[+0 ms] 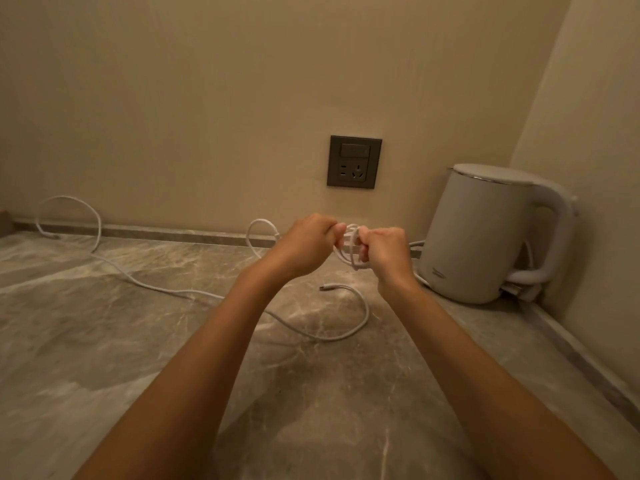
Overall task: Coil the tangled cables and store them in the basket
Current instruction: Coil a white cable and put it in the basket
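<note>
Hard to make out how many turns sit in the small white bundle (350,245): mostly covered by curled fingers, only a few strands showing between the two fists. Unclear whether one cable or several. Held up off the worktop (104,323), just left of the kettle (478,233), with the left hand (306,242) on its left side and the right hand (382,252) on its right; both grips tight around the strands, knuckles nearly meeting. Loops standing roughly upright, running top to bottom between the fists. Below the hands, a loose cable (166,289) lying on the worktop, partly hidden by the left forearm: long axis left to right, stretching well away from the kettle to a raised loop by the wall. Nearer end hooking round, its plug (324,288) pointing left, away from the kettle. Another cord (519,289) tucked under the kettle's handle, mostly out of sight. Wall socket (354,162) above and left of the kettle.
</note>
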Demonstrator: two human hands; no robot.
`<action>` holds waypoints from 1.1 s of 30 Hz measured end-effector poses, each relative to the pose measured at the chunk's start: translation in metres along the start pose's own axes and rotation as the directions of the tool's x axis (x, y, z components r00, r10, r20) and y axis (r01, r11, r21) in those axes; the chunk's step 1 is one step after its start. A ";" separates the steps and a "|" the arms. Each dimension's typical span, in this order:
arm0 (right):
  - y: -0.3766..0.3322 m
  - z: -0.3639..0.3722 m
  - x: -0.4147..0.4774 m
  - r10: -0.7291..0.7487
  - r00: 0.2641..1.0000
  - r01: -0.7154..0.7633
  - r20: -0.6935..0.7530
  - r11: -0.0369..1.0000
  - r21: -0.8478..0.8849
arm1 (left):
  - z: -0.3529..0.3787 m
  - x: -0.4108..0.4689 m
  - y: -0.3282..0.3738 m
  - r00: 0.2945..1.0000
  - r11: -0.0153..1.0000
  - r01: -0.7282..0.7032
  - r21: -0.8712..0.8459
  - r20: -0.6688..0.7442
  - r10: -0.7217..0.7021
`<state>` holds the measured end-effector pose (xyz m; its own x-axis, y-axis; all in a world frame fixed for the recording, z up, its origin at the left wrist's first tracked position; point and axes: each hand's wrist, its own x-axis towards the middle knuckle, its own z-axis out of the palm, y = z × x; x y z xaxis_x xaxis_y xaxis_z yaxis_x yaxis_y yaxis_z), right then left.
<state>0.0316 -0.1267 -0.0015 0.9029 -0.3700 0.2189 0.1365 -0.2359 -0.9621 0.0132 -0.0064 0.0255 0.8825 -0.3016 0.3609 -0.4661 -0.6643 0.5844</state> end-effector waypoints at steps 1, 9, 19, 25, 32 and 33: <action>0.000 -0.001 0.002 0.033 0.999 -0.030 -0.024 0.993 0.111 | 0.001 -0.002 0.001 0.999 0.998 0.012 -0.056 0.036 -0.010; -0.005 -0.008 0.004 0.238 0.970 -0.210 0.049 0.716 0.666 | 0.013 -0.009 0.002 0.962 0.926 0.083 -0.367 0.271 0.021; -0.005 -0.012 0.008 0.277 0.879 -0.472 0.388 0.385 0.793 | 0.021 -0.007 -0.014 0.964 0.968 0.041 -0.247 0.265 0.027; -0.008 -0.014 0.007 0.220 0.869 -0.495 0.443 0.383 0.780 | 0.018 -0.003 -0.023 0.973 0.993 -0.045 -0.105 0.221 0.067; -0.015 -0.025 0.002 0.170 0.825 -0.552 0.540 0.451 0.702 | 0.013 -0.004 -0.037 0.985 0.984 -0.111 0.141 0.151 0.089; -0.017 -0.027 0.001 0.156 0.810 -0.563 0.565 0.476 0.676 | 0.012 -0.005 -0.039 0.989 0.982 -0.104 0.161 0.123 0.085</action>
<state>0.0190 -0.1473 0.0194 0.9832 0.1706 -0.0646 -0.1674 0.7030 -0.6912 0.0283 0.0131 -0.0076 0.8410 -0.4387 0.3168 -0.5390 -0.7306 0.4192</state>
